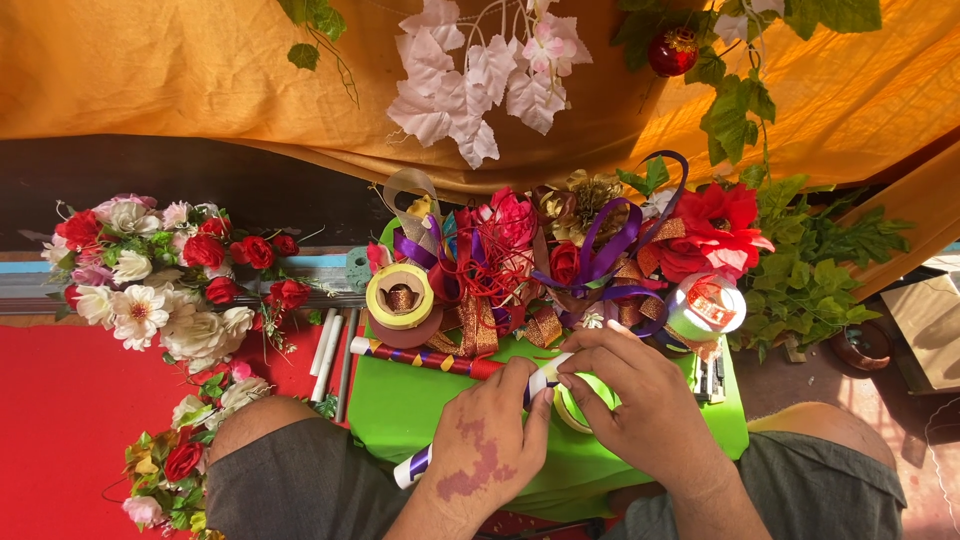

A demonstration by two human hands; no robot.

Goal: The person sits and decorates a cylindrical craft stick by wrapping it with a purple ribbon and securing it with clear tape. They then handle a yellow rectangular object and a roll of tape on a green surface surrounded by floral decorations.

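My left hand [490, 440] grips a thin stick wrapped in purple and white ribbon [413, 466], which runs from lower left up toward the middle. My right hand [635, 395] pinches the stick's upper end beside a roll of green tape [570, 408], partly hidden under my fingers. Both hands work over a green board [400, 410] resting on my lap. Just beyond my fingers lies a second stick wrapped in red and gold patterned ribbon [425, 357].
A heap of ribbons, bows and artificial red flowers [530, 265] crowds the board's far edge, with a yellow ribbon spool [400, 296] and a tape roll [707, 306]. Bouquets of red and white flowers [160, 275] lie at left on red cloth. Orange fabric [150, 70] hangs behind; green leaves [815, 265] at right.
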